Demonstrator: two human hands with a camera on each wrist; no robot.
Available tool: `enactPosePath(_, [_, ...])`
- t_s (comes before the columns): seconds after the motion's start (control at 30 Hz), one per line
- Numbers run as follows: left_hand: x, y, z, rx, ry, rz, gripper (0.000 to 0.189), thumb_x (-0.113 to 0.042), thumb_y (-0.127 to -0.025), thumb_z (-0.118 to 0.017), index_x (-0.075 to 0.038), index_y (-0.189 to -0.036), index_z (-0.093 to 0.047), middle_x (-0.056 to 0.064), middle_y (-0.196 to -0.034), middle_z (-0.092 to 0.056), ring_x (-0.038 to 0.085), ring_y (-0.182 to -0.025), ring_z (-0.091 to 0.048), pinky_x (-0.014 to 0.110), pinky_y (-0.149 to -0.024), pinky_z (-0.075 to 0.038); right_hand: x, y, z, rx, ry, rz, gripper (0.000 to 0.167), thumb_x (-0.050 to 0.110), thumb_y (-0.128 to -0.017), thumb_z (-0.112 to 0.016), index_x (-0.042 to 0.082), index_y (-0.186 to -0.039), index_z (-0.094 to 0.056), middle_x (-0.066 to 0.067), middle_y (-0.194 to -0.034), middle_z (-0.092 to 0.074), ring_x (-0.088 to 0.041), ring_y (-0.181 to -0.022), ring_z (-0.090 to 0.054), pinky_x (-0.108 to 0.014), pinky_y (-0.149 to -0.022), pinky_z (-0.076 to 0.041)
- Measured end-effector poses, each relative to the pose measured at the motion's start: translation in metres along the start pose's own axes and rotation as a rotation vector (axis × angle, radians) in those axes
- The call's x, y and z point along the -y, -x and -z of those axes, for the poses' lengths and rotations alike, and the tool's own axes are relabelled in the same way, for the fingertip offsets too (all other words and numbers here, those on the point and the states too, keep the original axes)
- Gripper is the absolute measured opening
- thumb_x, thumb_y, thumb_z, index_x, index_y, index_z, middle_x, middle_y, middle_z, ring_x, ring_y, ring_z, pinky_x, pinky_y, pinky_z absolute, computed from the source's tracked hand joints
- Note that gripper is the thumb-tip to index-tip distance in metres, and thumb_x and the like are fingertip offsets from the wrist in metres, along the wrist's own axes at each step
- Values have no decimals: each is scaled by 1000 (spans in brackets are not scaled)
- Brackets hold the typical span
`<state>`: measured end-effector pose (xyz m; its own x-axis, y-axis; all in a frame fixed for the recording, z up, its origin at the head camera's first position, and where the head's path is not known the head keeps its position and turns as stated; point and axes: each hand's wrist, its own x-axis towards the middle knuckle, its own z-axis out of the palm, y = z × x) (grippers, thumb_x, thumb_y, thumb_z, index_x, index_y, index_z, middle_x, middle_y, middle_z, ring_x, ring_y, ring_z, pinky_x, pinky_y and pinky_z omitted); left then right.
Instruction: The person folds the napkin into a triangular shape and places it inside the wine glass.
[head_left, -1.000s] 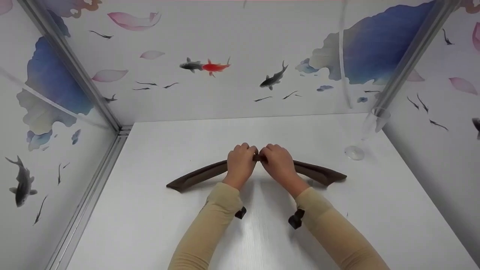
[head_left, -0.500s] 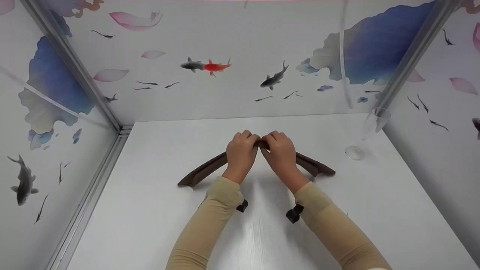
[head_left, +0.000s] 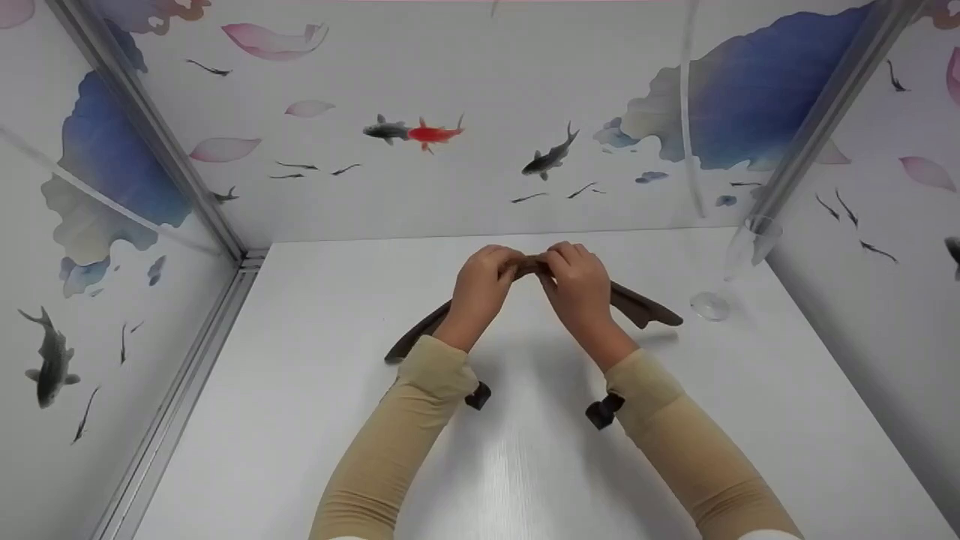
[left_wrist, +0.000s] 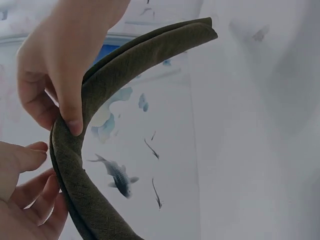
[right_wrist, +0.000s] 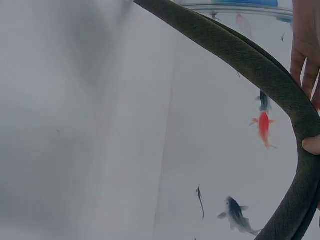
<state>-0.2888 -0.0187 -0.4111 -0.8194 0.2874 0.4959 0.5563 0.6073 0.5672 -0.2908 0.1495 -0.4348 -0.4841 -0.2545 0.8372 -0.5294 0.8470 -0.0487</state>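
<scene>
A long dark brown cloth (head_left: 645,304), folded into a narrow strip, arches between my two hands near the table's far side. Its ends droop toward me on either side. My left hand (head_left: 480,289) holds it left of the middle, and my right hand (head_left: 581,289) pinches it just to the right. Between them a short stretch of cloth shows. In the left wrist view, my right thumb (left_wrist: 72,117) presses the cloth's face, while the fingers of my left hand (left_wrist: 30,195) lie curled at its back edge. From the right wrist view the fold looks thick, with layered edges.
A clear stemmed glass (head_left: 709,306) stands at the table's right rear. White panels with painted fish and petals enclose the white table (head_left: 517,465) at the back and both sides. Metal rails (head_left: 169,150) run along the corners.
Both hands have moved away from me with the cloth, toward the back wall, and now stand slightly farther apart. The cloth bends more sharply, its left end drawn inward.
</scene>
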Motion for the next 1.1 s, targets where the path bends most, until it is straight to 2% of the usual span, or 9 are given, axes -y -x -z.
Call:
enactPosePath(0.1, [-3, -6, 10, 86, 54, 46, 18, -10, -96, -63, -10, -112, -71, 3, -112, -67, 17, -107, -60, 27, -88, -48, -1, -6, 5, -28, -21, 23, 10, 3, -83, -77, 3, -87, -68, -10, -86, -62, -28, -77, -61, -42, -62, -51])
enactPosePath(0.2, [-6, -12, 20, 160, 109, 81, 22, -10, -98, -60, -11, -117, -70, 3, -116, -67, 15, -107, -60, 27, -87, -48, -2, -11, 10, -74, -50, 40, 10, 2, -82, -78, 2, -87, -69, -9, -86, -63, -28, -76, -61, -41, -63, -52])
enactPosePath(0.4, [-13, -21, 38, 259, 171, 98, 29, -10, -99, -57, -15, -126, -65, 0, -123, -64, 12, -107, -60, 29, -88, -48, -1, -19, 22, -135, -100, 60, 10, 4, -83, -77, 4, -90, -71, -7, -88, -66, -26, -79, -63, -41, -65, -53])
enactPosePath(0.47, [-16, -22, 43, 287, 186, 105, 31, -10, -99, -57, -15, -129, -63, 1, -124, -64, 13, -104, -61, 29, -85, -49, 1, -22, 26, -143, -109, 57, 9, 6, -84, -76, 4, -92, -72, -6, -90, -67, -25, -81, -63, -41, -66, -54])
enactPosePath(0.6, [-21, -24, 51, 353, 254, 158, 36, -9, -100, -56, -19, -134, -60, 5, -126, -63, 16, -95, -62, 30, -75, -52, 3, -25, 33, -157, -128, 47, 9, 9, -86, -75, 5, -94, -73, -6, -91, -68, -24, -83, -64, -40, -66, -54])
enactPosePath(0.7, [-25, -26, 57, 417, 314, 190, 42, -7, -99, -56, -22, -138, -56, 6, -128, -60, 16, -96, -61, 31, -74, -53, 3, -25, 36, -168, -143, 43, 9, 8, -86, -75, 5, -95, -74, -6, -92, -68, -24, -83, -65, -40, -67, -55])
enactPosePath(0.9, [-25, -26, 63, 490, 405, 142, 49, -1, -97, -57, -20, -142, -52, 9, -127, -60, 19, -99, -61, 33, -80, -52, 3, -27, 39, -210, -214, 42, 8, 6, -86, -74, 4, -94, -74, -7, -92, -69, -25, -83, -65, -41, -70, -56])
enactPosePath(1.1, [-25, -24, 62, 476, 450, 99, 53, 3, -94, -60, -18, -142, -52, 9, -121, -61, 19, -95, -62, 32, -79, -53, 2, -29, 41, -223, -320, 20, 9, 1, -85, -74, 1, -94, -73, -9, -92, -67, -24, -82, -64, -39, -71, -55])
